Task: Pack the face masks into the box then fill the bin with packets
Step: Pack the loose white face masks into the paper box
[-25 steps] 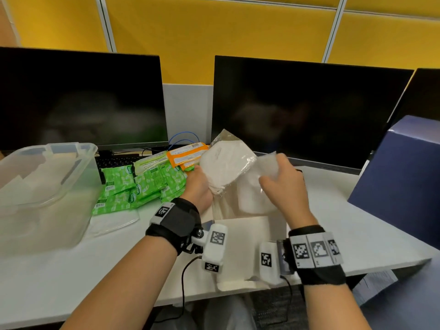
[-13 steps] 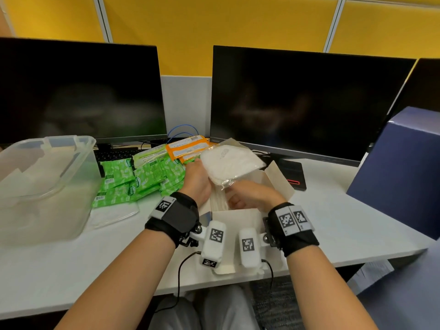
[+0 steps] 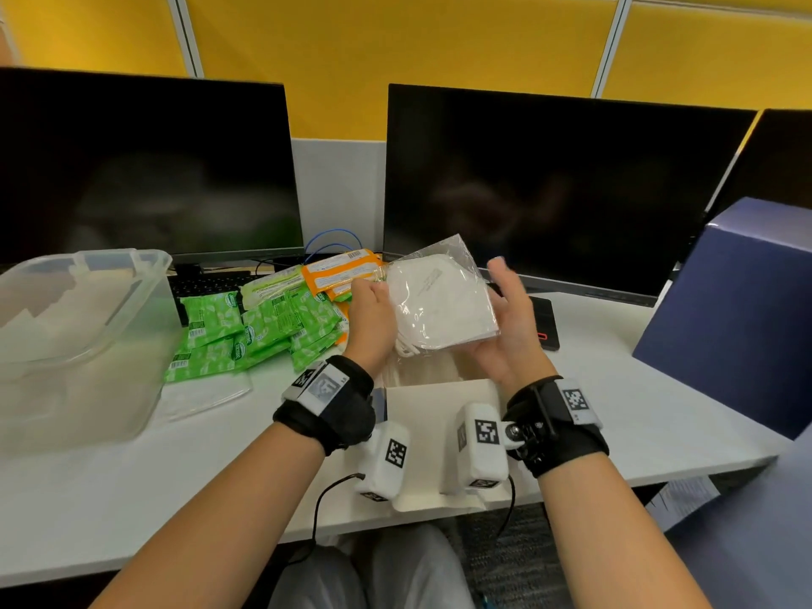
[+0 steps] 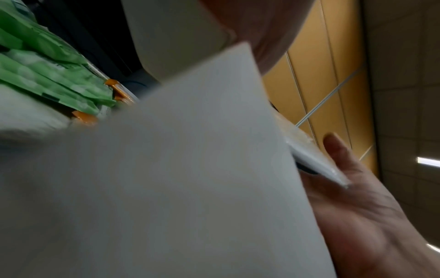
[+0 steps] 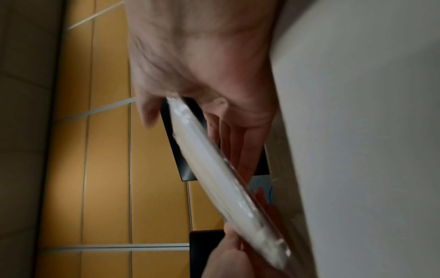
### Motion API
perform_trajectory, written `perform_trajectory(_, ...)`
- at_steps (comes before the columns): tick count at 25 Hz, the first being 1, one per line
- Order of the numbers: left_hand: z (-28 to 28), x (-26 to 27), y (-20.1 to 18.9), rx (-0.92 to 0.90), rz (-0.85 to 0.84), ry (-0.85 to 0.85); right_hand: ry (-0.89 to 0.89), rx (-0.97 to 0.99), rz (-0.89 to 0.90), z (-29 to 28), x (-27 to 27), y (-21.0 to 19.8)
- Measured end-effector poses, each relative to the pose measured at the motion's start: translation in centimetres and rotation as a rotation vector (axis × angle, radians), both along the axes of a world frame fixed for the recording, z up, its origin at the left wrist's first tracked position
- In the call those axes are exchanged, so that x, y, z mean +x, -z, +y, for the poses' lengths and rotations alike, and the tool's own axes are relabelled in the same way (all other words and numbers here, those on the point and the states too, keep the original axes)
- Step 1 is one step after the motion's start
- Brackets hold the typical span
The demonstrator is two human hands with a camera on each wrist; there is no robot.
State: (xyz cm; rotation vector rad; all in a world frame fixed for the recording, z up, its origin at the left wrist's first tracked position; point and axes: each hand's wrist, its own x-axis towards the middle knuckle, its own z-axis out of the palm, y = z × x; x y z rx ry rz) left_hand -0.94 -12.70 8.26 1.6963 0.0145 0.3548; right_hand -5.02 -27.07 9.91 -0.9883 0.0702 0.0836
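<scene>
- The white box (image 3: 439, 415) sits open at the near edge of the desk (image 3: 659, 415), its near flap lying toward the person.
- Just above the box, both hands hold one face mask (image 3: 439, 301) sealed in a clear wrapper.
- The left hand (image 3: 371, 318) grips the mask's left edge with curled fingers.
- The right hand (image 3: 505, 323) supports the right edge on its palm, thumb over the top (the right wrist view shows the edge caught between thumb and fingers (image 5: 238, 143)).
- Left of the hands, a heap of green packets (image 3: 246, 331) lies mid-desk, with orange packets (image 3: 338, 270) behind it toward the far edge.
- The clear plastic bin (image 3: 79, 327) stands at the left end of the desk.
- A blue box (image 3: 738, 314) stands at the right end.
- Two dark monitors (image 3: 549, 191) line the far edge, in front of a yellow partition (image 3: 395, 46).
</scene>
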Motion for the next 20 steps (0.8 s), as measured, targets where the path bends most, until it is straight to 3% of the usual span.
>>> perform_trajectory(3, 0.2, -0.2, -0.2, 0.114, 0.031, 0.156, 0.022, -0.115, 0.076, 0.2, 0.3, 0.7)
perform_trajectory(7, 0.2, -1.1, 0.2, 0.228, 0.001, 0.32, 0.143, -0.047, 0.014, 0.1, 0.8, 1.2)
perform_trajectory(10, 0.6, -0.7, 0.4, 0.132, 0.024, 0.334, 0.174, -0.324, -0.065, 0.6, 0.2, 0.6)
perform_trajectory(13, 0.8, -0.6, -0.1, 0.316, 0.029, 0.375, 0.33, -0.604, -0.213, -0.2, -0.6, -0.7)
perform_trajectory(15, 0.6, -1.0, 0.0, 0.42, 0.002, 0.388, 0.404, -0.925, -0.317, -1.6, -0.9, -1.6)
perform_trajectory(17, 0.2, -1.5, 0.1, 0.456, -0.01, 0.324, 0.344, -1.182, -0.341, -2.3, -1.1, -2.2)
perform_trajectory(20, -0.1, -1.7, -0.3, 0.257, 0.071, 0.292, 0.116, -1.12, -0.281, -2.0, -1.1, -1.8)
